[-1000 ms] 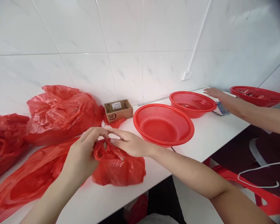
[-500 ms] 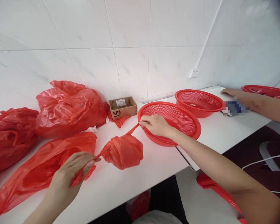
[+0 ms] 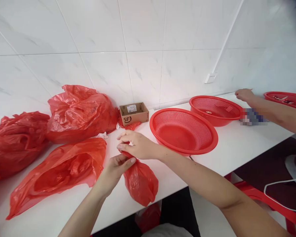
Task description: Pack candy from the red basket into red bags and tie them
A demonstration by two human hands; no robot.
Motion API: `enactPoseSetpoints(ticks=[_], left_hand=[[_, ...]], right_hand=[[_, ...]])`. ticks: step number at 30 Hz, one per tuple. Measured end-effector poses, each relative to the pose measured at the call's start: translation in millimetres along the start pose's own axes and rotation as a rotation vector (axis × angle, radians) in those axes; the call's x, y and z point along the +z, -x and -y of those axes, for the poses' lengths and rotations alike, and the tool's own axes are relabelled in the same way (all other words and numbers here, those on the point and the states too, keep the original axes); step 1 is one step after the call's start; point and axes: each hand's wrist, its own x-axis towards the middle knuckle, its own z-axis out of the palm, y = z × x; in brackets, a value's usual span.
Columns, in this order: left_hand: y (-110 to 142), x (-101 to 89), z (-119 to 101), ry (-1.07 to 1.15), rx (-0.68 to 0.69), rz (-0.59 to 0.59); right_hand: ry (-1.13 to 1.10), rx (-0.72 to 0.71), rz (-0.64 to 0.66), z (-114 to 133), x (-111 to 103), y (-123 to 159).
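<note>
A small filled red plastic bag [image 3: 141, 182] is between my hands, close to the table's front edge. My left hand [image 3: 115, 169] pinches its gathered neck, thumb on top. Just above, my right hand [image 3: 135, 144] has its fingers closed on the upper end of the same bag. What the bag contains is hidden. Left of my hands a larger open red plastic bag [image 3: 59, 164] lies spread flat on the white table [image 3: 71, 210]. An empty red mesh basket [image 3: 180, 131] stands to the right, behind my right forearm.
Two bulging red bags [image 3: 81, 115] rest against the tiled wall at the back left. Beside them is a small cardboard box [image 3: 135, 116]. A second red basket [image 3: 215, 108] and a third [image 3: 286, 98] stand farther right, near another person's hand [image 3: 245, 95].
Both hands have come together at the bag's neck; before, they pulled its two ends apart. The small bag now hangs lower, nearer the table edge. The other person's hand has shifted slightly.
</note>
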Motion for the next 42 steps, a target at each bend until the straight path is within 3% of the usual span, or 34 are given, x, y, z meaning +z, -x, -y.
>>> enactPoseSetpoints(ticks=[3,8,12,16,23,27,32,35,37,39,42], left_hand=[[0.7,2.6,4.7,0.048,0.016,-0.035],[3.0,-1.3,11.0,0.067,0.055,-0.137],[3.2,-3.1,16.0,0.123,0.064,-0.211],[6.0,-7.0,16.3,0.116,0.109,-0.228],[12.8,-7.2,12.8,-0.022,0.094,-0.218],[11.4,-4.6,15.2,0.006,0.09,-0.188],[6.0,-9.5,34.6,0.218,0.135,-0.282],[4.4,-9.9,46.3,0.279,0.163,-0.325],[5.6,-7.9,48.5,0.285,0.169,-0.318],[7.9,-5.5,46.1,0.258,0.156,-0.271],[10.7,-4.6,39.3,0.201,0.129,-0.199]], right_hand=[[0.031,0.011,0.027,-5.6,9.5,5.6],[0.041,0.268,0.147,-13.8,-0.8,22.0],[-0.017,0.291,-0.043,-1.2,-4.4,31.2],[-0.137,0.267,-0.148,13.3,11.7,49.9],[-0.147,0.369,-0.226,-10.6,32.3,82.0],[-0.109,0.351,-0.227,-31.9,42.3,84.2],[0.053,0.384,-0.193,-57.6,50.4,85.5],[0.176,0.35,-0.182,-58.1,47.5,86.8],[0.248,0.274,-0.265,-51.8,45.4,86.1],[0.219,0.166,-0.35,-44.1,45.2,83.6],[-0.067,0.09,-0.284,-37.4,49.3,78.5]])
